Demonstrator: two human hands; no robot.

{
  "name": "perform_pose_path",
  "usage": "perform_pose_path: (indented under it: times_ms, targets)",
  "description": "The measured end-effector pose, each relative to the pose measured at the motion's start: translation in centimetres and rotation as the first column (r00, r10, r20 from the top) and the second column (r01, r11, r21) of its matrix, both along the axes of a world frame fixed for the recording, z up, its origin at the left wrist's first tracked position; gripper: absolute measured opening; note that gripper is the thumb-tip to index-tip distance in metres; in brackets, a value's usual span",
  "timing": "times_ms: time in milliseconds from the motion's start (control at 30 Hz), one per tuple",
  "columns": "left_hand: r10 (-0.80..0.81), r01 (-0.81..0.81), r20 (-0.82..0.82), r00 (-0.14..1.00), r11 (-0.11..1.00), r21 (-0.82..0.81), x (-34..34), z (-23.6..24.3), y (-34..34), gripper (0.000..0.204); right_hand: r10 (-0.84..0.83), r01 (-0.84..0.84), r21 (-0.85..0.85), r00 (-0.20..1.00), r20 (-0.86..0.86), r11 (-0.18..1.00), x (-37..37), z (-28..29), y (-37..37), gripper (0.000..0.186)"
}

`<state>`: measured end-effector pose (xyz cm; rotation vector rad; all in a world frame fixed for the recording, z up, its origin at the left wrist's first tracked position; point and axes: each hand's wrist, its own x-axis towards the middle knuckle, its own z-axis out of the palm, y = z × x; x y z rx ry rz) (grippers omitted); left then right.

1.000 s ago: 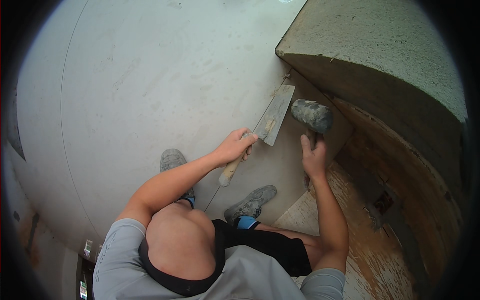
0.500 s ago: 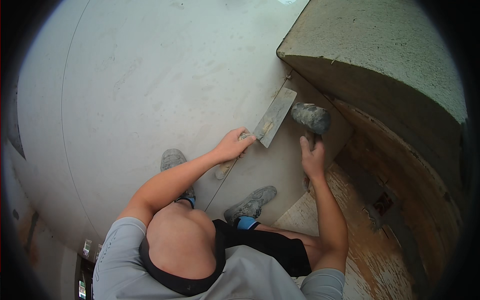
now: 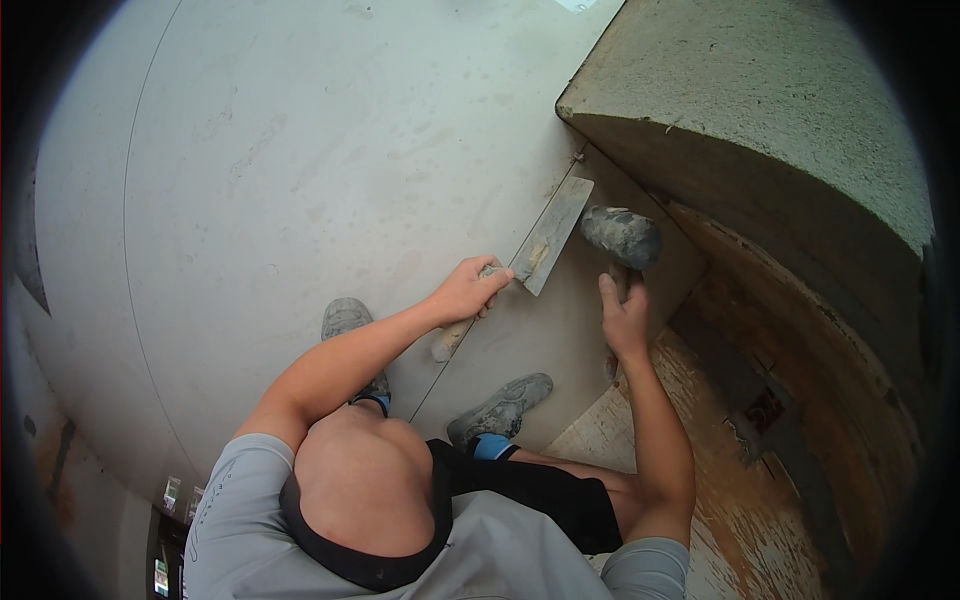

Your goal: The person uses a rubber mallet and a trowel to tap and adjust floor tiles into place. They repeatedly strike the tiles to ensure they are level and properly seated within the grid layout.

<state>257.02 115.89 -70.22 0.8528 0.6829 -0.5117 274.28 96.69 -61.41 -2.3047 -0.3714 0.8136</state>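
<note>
My left hand (image 3: 470,290) is closed round the handle of a trowel. The flat rectangular blade of the trowel (image 3: 556,232) is smeared with dried mortar and lies along the dark joint between two large pale tiles. Handle's end sticks out below my fist. My right hand (image 3: 627,320) grips a mortar-crusted mallet (image 3: 622,236) by its handle, thumb along the shaft. The mallet's dark head is just right of the blade, over the smaller tile (image 3: 510,345). Whether the head touches the tile, I cannot tell.
A rough concrete block or wall (image 3: 760,120) rises at the far right. Below it run a brown strip and a scraped, mortar-streaked floor (image 3: 720,460) with a small red-marked box (image 3: 765,410) set in it. The large pale tile (image 3: 260,200) spreads left; my dusty shoes (image 3: 500,408) rest on the tiles.
Almost nothing differs: both hands keep their grips, and the trowel and mallet stay in nearly the same places. The whole view has shifted very slightly.
</note>
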Motion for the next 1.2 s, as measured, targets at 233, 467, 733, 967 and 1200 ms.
perform_pose_path:
  times_ms: [233,467,733,967,1200]
  targets:
    - [-0.027,0.025,0.044,0.999,0.999,0.041,-0.6,1.3,0.9,0.029,-0.317,0.288,-0.133,0.840,-0.440,0.948,0.6,0.2,0.2,0.019]
    - [-0.068,0.057,0.114,0.991,0.994,0.097,-0.1,4.4,1.0,0.025,-0.364,0.383,-0.164,0.539,-0.760,0.909,1.7,-1.8,-4.7,0.022]
    - [-0.070,0.049,0.204,0.976,0.993,0.108,-0.3,5.4,-0.9,0.038,0.098,-0.094,-0.188,0.995,0.008,0.978,-3.6,1.1,-3.0,0.029]
    - [-0.157,0.163,0.088,0.984,0.985,-0.064,1.9,8.7,-0.7,0.041,-0.293,0.564,0.091,0.552,-0.780,0.821,-13.8,4.5,3.3,0.049]
    - [-0.575,0.326,0.376,0.727,0.770,0.548,4.0,11.2,4.7,0.044,-0.297,0.580,0.181,0.631,-0.717,0.794,-12.7,7.5,4.6,0.058]
